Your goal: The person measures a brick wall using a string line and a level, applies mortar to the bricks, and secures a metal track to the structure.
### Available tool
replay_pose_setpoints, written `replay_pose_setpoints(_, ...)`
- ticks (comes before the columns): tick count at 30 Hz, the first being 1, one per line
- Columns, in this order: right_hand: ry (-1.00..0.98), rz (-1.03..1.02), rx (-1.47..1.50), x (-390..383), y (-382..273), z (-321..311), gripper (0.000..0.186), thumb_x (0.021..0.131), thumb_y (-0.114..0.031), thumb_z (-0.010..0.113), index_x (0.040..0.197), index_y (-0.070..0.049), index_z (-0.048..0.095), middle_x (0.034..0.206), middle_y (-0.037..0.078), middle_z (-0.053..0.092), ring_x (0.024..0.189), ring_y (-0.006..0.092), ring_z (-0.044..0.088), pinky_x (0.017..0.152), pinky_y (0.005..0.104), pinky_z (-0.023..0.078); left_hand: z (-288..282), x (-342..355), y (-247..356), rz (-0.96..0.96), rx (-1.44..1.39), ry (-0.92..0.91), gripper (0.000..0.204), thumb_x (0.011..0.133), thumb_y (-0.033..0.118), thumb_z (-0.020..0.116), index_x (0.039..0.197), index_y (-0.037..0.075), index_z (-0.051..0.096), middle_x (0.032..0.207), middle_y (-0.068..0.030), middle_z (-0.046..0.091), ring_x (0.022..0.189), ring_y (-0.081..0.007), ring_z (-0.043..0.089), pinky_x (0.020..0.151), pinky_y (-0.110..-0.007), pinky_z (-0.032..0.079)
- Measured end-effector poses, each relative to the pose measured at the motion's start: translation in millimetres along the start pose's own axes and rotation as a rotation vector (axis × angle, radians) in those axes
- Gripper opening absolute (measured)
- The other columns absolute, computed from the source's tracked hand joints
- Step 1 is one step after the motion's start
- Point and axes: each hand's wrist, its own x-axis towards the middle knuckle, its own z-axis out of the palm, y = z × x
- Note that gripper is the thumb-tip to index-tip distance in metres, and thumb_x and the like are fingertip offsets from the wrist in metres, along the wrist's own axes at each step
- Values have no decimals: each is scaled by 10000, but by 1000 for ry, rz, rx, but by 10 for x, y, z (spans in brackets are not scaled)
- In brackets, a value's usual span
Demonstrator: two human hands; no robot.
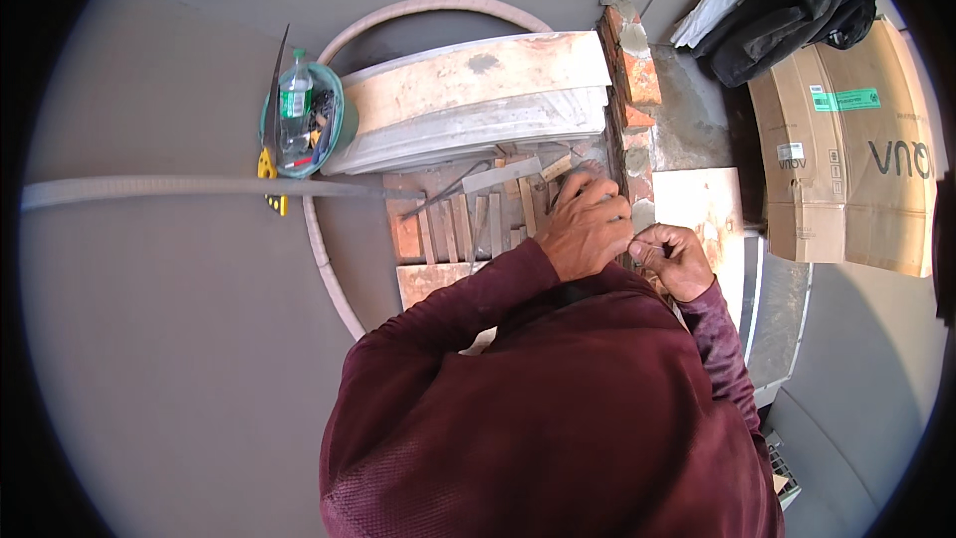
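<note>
My left hand (586, 224) is curled, its fingers bent over something mostly hidden beneath them, beside a low brick wall edge (639, 75) with mortar on it. Close to its right, my right hand (677, 261) has thumb and forefinger pinched together. Whatever lies in that pinch is too small to make out. Left of my left hand, several thin wooden strips (463, 227) lie side by side. A flat grey strip (501, 173) rests across their far ends.
Stacked boards (478, 80) lie beyond the strips. At their left stands a teal bucket (349, 125) with a bottle (296, 105) and a yellow-handled handsaw (267, 164). A pale hose (199, 191) runs in from the left. Cardboard (846, 159) and dark clothing (787, 15) are at right.
</note>
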Motion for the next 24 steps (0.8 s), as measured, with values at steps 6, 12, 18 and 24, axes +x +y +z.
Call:
replay_pose_setpoints(6, -133, 263, 133, -574, 124, 568, 92, 877, -44, 669, 851, 41, 689, 733, 43, 676, 617, 73, 583, 568, 211, 466, -180, -885, 518, -101, -56, -49, 105, 754, 220, 657, 715, 129, 620, 902, 15, 573, 1011, -205, 498, 898, -406, 337)
replay_pose_setpoints(12, 24, 133, 267, -736, 293, 874, 87, 881, -51, 645, 874, 23, 690, 746, 36, 683, 626, 83, 598, 590, 208, 481, -536, -1026, 569, -186, -301, -153, 211, 726, 256, 723, 832, 110, 612, 940, -24, 578, 1010, -229, 503, 908, -394, 354)
replay_pose_setpoints(18, 274, 65, 453, -546, 251, 890, 70, 881, -47, 636, 871, 5, 682, 806, 37, 687, 743, 95, 613, 722, 238, 486, -608, -1168, -176, -716, -1025, -202, 584, 847, 367, 689, 1264, 67, 411, 1144, -59, 542, 1135, -235, 510, 1009, -412, 393)
replay_pose_setpoints(24, 309, 58, 220, 444, 87, 1141, 100, 885, -128, 644, 829, -53, 677, 680, -4, 607, 599, 83, 506, 564, 240, 427, -407, -1421, -1608, -1506, -1573, 395, 631, 887, 609, 523, 1322, 160, 440, 1325, -113, 504, 1197, -257, 502, 972, -513, 446)
